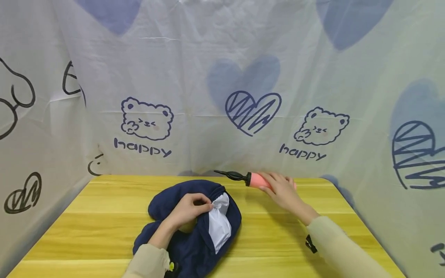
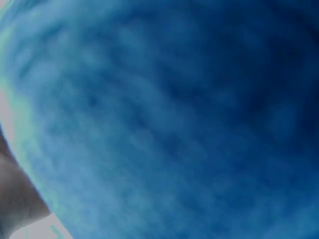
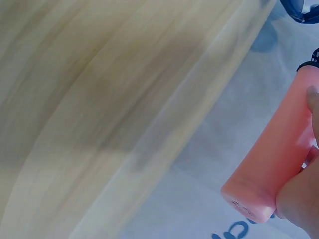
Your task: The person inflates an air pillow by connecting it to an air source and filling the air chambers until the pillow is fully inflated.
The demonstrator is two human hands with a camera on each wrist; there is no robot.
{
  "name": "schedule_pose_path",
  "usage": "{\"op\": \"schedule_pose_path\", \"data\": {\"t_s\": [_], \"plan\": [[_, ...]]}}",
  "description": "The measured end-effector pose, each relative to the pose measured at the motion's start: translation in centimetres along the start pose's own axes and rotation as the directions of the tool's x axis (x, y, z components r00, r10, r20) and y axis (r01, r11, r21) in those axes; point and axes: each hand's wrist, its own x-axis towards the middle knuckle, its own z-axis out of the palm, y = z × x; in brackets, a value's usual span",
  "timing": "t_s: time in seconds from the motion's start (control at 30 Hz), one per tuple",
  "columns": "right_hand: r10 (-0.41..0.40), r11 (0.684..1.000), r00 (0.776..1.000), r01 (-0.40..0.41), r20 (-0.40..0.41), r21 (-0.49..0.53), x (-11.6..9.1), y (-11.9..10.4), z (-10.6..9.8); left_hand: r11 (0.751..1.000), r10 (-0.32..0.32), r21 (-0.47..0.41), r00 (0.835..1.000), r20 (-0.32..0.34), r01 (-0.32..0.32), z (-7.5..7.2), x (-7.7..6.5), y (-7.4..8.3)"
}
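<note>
A navy U-shaped neck pillow (image 1: 184,251) lies on the table with its cover parted, and a crumpled white inner liner (image 1: 219,227) shows in the opening. With thumb and fingertips my left hand (image 1: 190,210) pinches the upper part of that liner at the edge of the opening. Blurred blue fabric (image 2: 164,119) of the pillow fills most of the left wrist view. My right hand (image 1: 283,189) grips a pink hand pump (image 3: 279,144) above the table's far edge. The pump's black tapered nozzle (image 1: 234,176) points left, above the pillow's far side.
The yellow wood-grain table (image 1: 87,235) ends at a far edge close to a hanging white cloth (image 1: 194,77) printed with hearts and bears. Cloth also hangs along the left and right sides. A black strap piece (image 1: 311,244) sits under my right sleeve.
</note>
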Motion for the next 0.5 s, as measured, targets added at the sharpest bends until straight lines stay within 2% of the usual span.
{"op": "schedule_pose_path", "data": {"t_s": [0.5], "plan": [[-0.126, 0.991, 0.991, 0.124, -0.033, -0.057, -3.1, -1.3, -4.0, 1.0, 0.01, 0.023, 0.999, -0.047, -0.009, 0.0, 0.2, -0.2]]}}
